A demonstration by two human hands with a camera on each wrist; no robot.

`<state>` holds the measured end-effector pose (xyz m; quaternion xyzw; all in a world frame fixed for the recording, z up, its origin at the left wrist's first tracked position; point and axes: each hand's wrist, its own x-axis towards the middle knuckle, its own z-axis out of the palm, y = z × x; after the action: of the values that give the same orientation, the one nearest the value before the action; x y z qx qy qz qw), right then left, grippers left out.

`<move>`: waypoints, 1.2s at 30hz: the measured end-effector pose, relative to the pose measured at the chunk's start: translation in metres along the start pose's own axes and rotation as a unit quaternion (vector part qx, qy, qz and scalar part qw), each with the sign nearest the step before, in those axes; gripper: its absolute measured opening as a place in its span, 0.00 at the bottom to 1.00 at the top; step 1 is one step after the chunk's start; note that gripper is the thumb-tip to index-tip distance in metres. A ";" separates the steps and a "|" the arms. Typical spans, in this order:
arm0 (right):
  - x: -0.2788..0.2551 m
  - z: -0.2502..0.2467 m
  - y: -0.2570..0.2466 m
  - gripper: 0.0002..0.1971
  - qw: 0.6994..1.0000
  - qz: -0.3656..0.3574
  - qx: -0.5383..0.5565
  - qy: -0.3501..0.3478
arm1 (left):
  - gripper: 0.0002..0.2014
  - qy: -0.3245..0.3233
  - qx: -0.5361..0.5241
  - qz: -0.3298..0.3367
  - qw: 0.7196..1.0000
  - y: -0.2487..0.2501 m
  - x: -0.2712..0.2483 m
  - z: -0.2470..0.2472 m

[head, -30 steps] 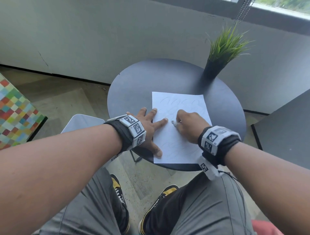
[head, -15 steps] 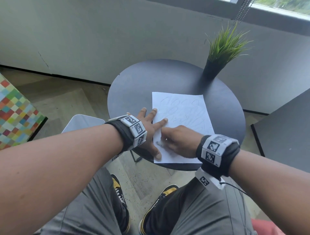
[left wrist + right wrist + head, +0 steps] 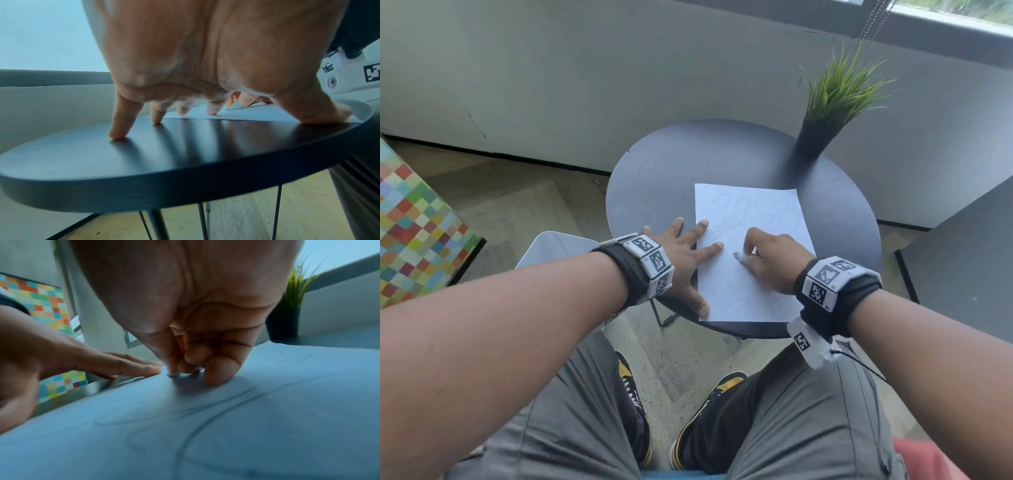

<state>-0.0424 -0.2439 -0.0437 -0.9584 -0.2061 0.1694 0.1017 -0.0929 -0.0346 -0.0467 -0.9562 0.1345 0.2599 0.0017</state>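
Note:
A white sheet of paper [image 3: 750, 212] with faint pencil loops lies on a round dark table [image 3: 654, 171]. My left hand [image 3: 685, 246] lies spread with straight fingers, fingertips and thumb pressing the sheet's left edge. My right hand [image 3: 767, 260] sits curled on the middle of the sheet and pinches a small pale eraser-like piece [image 3: 740, 257] against the paper. The left wrist view shows my left hand [image 3: 205, 65] on the table [image 3: 144, 154], with the piece [image 3: 234, 106] beyond my fingers. The right wrist view shows the piece [image 3: 173, 374] under my right hand [image 3: 195, 305] on the paper [image 3: 246, 418].
A green grass plant in a black pot [image 3: 822, 133] stands at the table's far right edge. A grey wall runs behind the table. A dark surface [image 3: 962, 260] is on the right, a multicoloured block [image 3: 410, 226] on the left, and a white stool [image 3: 551, 246] under my left arm.
My right hand slid down and left across the paper with the small piece, then came back up to the middle. My left hand has stayed in place on the sheet's edge.

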 end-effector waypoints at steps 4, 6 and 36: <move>-0.008 0.003 -0.017 0.10 1.000 -0.025 0.014 -0.002 | 0.67 -0.008 0.006 -0.006 1.000 0.001 0.000 0.002; -0.021 0.009 -0.031 0.10 0.996 -0.090 0.003 -0.022 | 0.67 -0.015 0.004 -0.010 1.000 0.004 -0.001 0.000; -0.033 0.006 -0.031 0.06 0.976 -0.198 -0.064 -0.062 | 0.64 -0.045 0.024 -0.021 0.998 0.016 -0.003 -0.009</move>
<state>-0.0844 -0.2300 -0.0318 -0.8909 -0.4077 0.1916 0.0587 -0.0949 -0.0497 -0.0364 -0.9458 0.1203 0.2993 0.0362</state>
